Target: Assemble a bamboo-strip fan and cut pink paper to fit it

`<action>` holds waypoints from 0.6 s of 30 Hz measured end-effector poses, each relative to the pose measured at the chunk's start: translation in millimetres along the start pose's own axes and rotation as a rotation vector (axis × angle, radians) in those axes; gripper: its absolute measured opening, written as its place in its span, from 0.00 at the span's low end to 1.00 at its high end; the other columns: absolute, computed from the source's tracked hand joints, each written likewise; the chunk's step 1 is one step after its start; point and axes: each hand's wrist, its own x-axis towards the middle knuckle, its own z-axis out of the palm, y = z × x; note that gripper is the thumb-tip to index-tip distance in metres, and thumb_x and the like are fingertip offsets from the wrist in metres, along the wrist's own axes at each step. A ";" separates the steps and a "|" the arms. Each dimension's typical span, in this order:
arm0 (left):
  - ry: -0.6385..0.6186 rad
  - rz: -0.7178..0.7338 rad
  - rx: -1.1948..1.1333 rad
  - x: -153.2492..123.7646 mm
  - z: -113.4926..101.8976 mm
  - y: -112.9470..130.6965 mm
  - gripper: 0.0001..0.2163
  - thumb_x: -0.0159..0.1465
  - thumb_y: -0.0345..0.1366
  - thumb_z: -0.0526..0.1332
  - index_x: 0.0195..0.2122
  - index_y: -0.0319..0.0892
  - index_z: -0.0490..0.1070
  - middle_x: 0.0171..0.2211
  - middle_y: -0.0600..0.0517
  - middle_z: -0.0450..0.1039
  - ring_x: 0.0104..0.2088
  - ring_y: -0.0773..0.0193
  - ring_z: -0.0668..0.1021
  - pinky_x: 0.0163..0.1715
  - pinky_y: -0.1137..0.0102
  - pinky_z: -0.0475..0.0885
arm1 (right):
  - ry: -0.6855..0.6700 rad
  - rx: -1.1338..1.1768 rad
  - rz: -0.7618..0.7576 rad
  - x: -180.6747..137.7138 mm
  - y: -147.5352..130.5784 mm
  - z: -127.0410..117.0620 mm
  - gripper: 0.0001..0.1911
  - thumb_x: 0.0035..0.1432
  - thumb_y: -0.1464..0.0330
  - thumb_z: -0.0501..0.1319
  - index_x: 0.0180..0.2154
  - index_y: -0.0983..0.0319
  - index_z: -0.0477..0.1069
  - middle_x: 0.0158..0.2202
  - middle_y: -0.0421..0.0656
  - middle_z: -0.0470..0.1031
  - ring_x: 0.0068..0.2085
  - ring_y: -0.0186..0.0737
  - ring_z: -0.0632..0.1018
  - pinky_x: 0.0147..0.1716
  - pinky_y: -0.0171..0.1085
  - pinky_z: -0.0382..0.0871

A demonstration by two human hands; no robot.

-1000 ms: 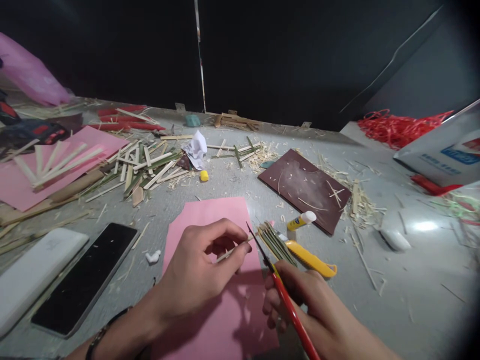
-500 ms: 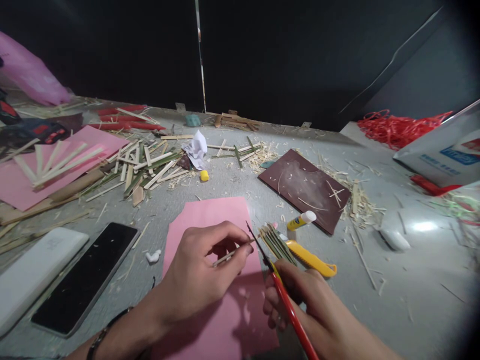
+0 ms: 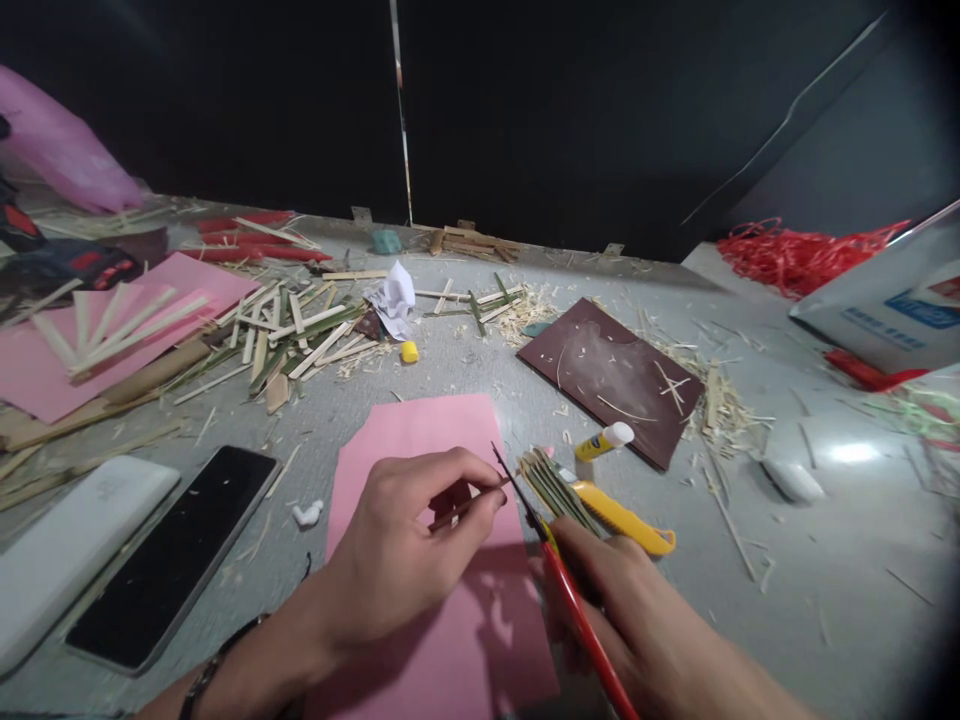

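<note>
Pale wooden stick [image 3: 452, 518], thin, at frame centre, pinched in the left hand [image 3: 409, 530]. Left forearm enters from the bottom left, wrist low, back of hand facing up; index finger arches over, thumb pressed from below right, stick slanting up to the right between them. Its tip points at the blades of the red-handled scissors [image 3: 564, 580]; contact unclear.

Right hand [image 3: 630, 600], lower right of centre, is wrapped round the scissors' handles, thumb side up, forearm running to the bottom right corner. Lower fingers blurred and shadowed. Scissors tilt up and left; gap between blades can't be told. Hands near each other but apart.

Pink sheet [image 3: 431, 425] lies under both hands, centre to bottom edge. Just right of the blades: bundle of green strips [image 3: 556, 490], yellow cutter [image 3: 626, 520] beside it, glue stick [image 3: 604, 441] just above the cutter. Dark brown board [image 3: 611, 375] right of centre, shavings around it.

Left side: black phone [image 3: 172, 560] next to a white slab [image 3: 97, 550], lower left. Yellow cap [image 3: 409, 351] above the sheet, near crumpled paper [image 3: 393, 300]. Strip pile [image 3: 300, 325] left of that. Upper left has a pink bag [image 3: 67, 150]; right edge, red string [image 3: 810, 255] and a white packet [image 3: 892, 315].
</note>
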 end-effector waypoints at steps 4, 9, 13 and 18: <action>0.009 0.015 0.010 -2.0 1.3 -0.9 0.07 0.69 0.26 0.64 0.40 0.47 0.78 0.31 0.61 0.79 0.28 0.75 0.78 0.29 0.80 0.69 | 0.013 0.023 0.037 -4.6 -7.7 -2.1 0.19 0.74 0.55 0.51 0.32 0.57 0.66 0.27 0.43 0.76 0.26 0.38 0.72 0.25 0.39 0.69; 0.030 0.053 0.035 -3.7 4.2 0.3 0.08 0.68 0.24 0.63 0.39 0.45 0.76 0.31 0.60 0.78 0.27 0.75 0.77 0.29 0.79 0.69 | 0.081 -0.028 -0.012 -9.0 -12.6 -4.2 0.22 0.71 0.49 0.52 0.31 0.57 0.68 0.27 0.45 0.76 0.27 0.43 0.75 0.30 0.43 0.75; 0.034 0.074 0.060 -3.5 4.7 0.6 0.07 0.68 0.23 0.63 0.39 0.44 0.76 0.30 0.59 0.77 0.27 0.74 0.75 0.29 0.78 0.69 | 0.018 -0.008 0.024 -11.4 -12.7 -5.7 0.15 0.67 0.55 0.56 0.33 0.57 0.68 0.29 0.45 0.78 0.28 0.44 0.77 0.29 0.42 0.75; 0.003 0.040 0.037 -4.5 2.6 -0.2 0.08 0.69 0.24 0.63 0.41 0.45 0.77 0.31 0.59 0.78 0.28 0.73 0.76 0.30 0.77 0.69 | 0.052 0.016 0.000 -11.3 -16.6 -7.3 0.11 0.65 0.58 0.59 0.33 0.57 0.68 0.26 0.43 0.77 0.27 0.44 0.77 0.28 0.41 0.73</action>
